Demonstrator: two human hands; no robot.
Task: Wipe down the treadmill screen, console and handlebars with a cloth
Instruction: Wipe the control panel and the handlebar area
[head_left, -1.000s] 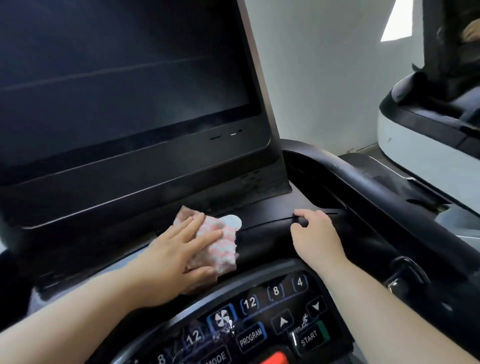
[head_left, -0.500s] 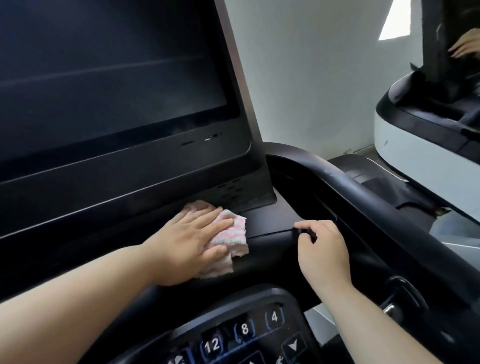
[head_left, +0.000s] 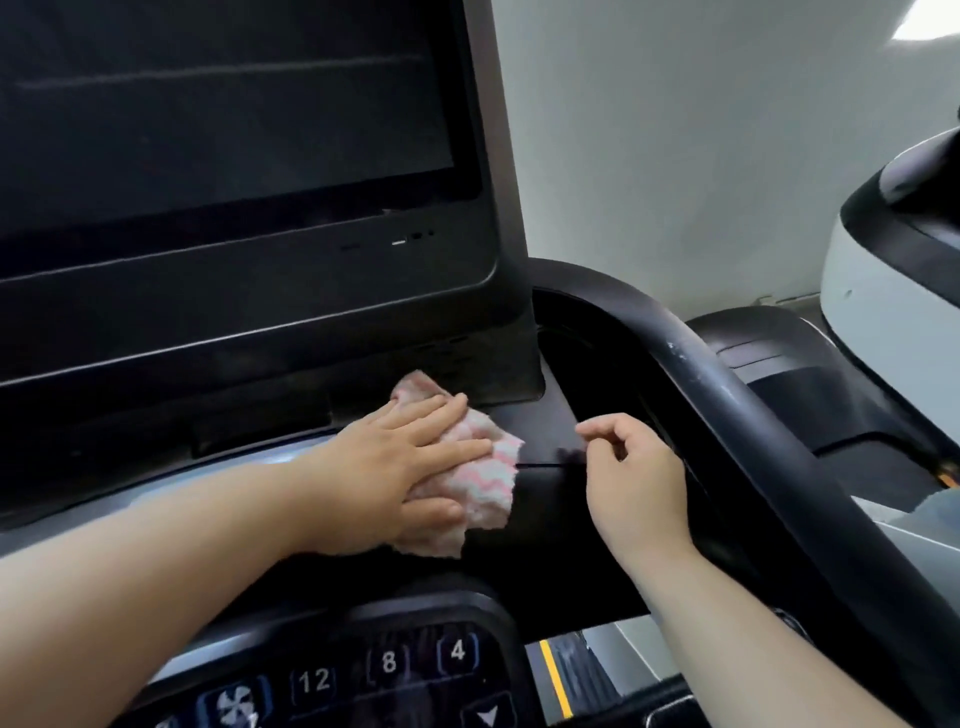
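Note:
A large dark treadmill screen (head_left: 223, 109) fills the upper left. Below it lies the black console shelf (head_left: 545, 431). My left hand (head_left: 400, 467) presses flat on a pink-and-white cloth (head_left: 488, 478), holding it against the shelf just under the screen's lower right corner. My right hand (head_left: 636, 473) hovers just right of the cloth, fingers loosely curled and holding nothing, slightly above the shelf. A thick black handlebar (head_left: 737, 410) curves down the right side. The button panel (head_left: 389, 670) with numbered keys sits at the bottom.
A white wall (head_left: 701, 145) rises behind the console. A second machine with a white and black body (head_left: 883, 280) stands at the right. The treadmill belt with a yellow stripe (head_left: 556, 680) shows below the console.
My left hand has slid the cloth rightward along the shelf. My right hand has let go of the shelf edge and lifted slightly. The view has shifted.

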